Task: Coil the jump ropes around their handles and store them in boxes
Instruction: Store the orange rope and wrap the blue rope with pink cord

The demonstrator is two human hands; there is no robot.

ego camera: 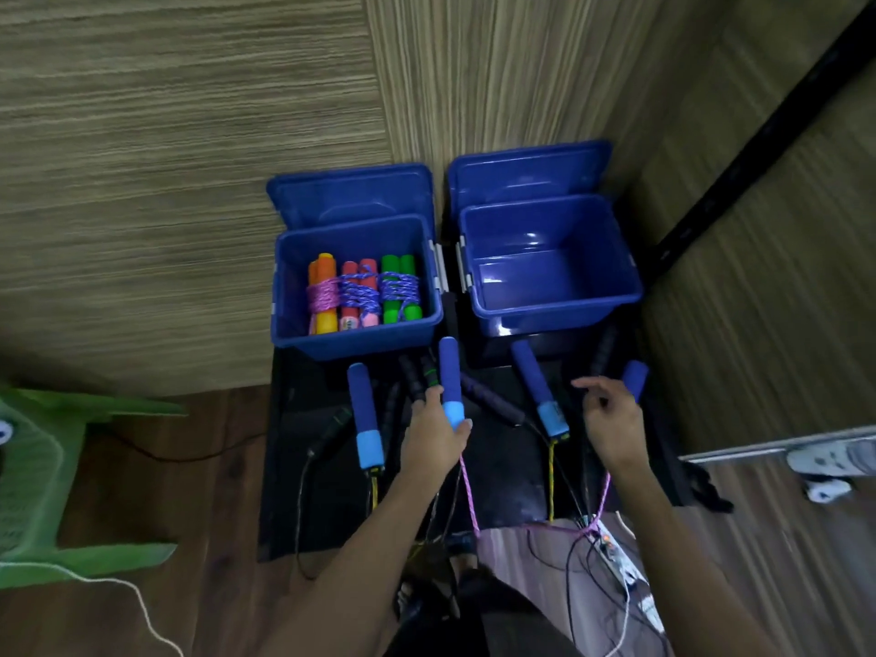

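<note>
My left hand [433, 431] grips a blue foam handle [449, 377] with a pink rope [469, 495] trailing from its lower end toward me. My right hand [611, 419] hovers over the matching blue handle [635, 377]. Its outer fingers seem curled on that handle, its other fingers are spread, and the rope comes out under the wrist. The left blue box [355, 346] holds three coiled ropes with orange [323, 296], pink [359, 291] and green [400, 289] handles. Nothing lies in the right blue box [554, 320].
On the black table [507, 471] lie a yellow-roped pair of blue handles [365, 414] [540, 391] and several black-handled ropes [493, 401]. Both box lids [353, 192] stand open against the wood wall. A green chair [38, 467] stands at left, and a power strip [616, 557] with cables lies near me.
</note>
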